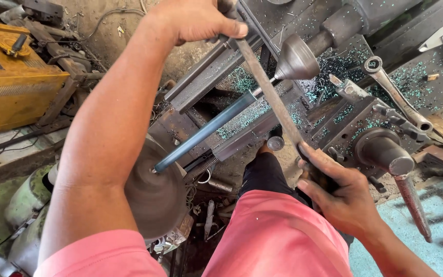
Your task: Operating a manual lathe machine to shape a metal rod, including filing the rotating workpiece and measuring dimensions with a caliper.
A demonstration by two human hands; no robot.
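1. The right hand (339, 197) has its fingers clamped round the handle end of a long flat file (273, 100).
2. The left hand (196, 20) pinches the file's far tip, fingers closed on it.
3. Between the hands, the file lies across a blue-grey rod (206, 131) spinning in the lathe (334, 118); level, even pressure from both hands would suit.
4. No containers show; metal chips (242, 82) lie beyond the file.

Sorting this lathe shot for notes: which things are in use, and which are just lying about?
In use: left hand and right hand on the flat file; blue-grey rod; lathe chuck; tailstock centre.

Lying about: ring spanner; yellow machine.
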